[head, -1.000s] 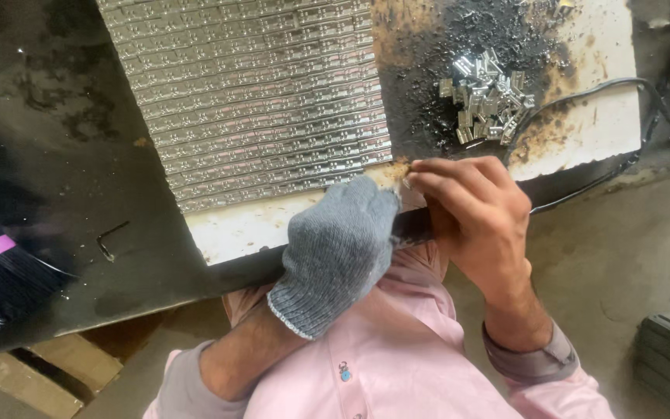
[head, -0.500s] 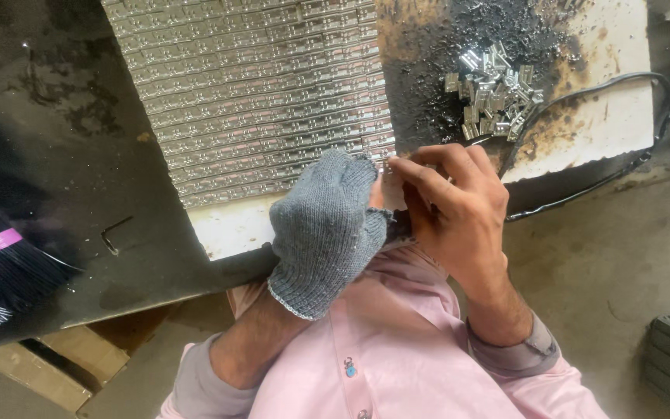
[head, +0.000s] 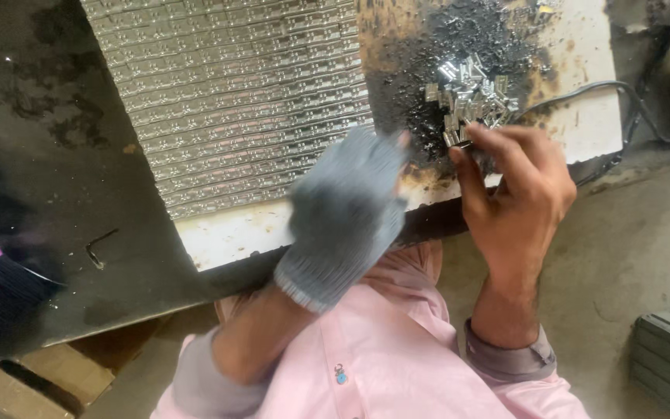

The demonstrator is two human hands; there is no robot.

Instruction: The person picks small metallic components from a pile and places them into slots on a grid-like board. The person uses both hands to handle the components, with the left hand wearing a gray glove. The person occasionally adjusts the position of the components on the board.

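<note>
most rows on the grid tray [head: 234, 101] were filled. our right hand [head: 517, 194] pinched at the loose clip pile [head: 471, 97] beside it; our gloved left hand [head: 347, 213] hovered, blurred, fingers' spread unclear.

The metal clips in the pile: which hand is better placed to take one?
Probably the right hand: its fingertips already touch the near edge of the clips. The gloved left hand hovers over the board's edge, further from the pile.

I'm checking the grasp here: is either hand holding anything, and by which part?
The right hand pinches at the pile of small metal clips; its hold cannot be told. The gloved left hand holds nothing visible.
</note>
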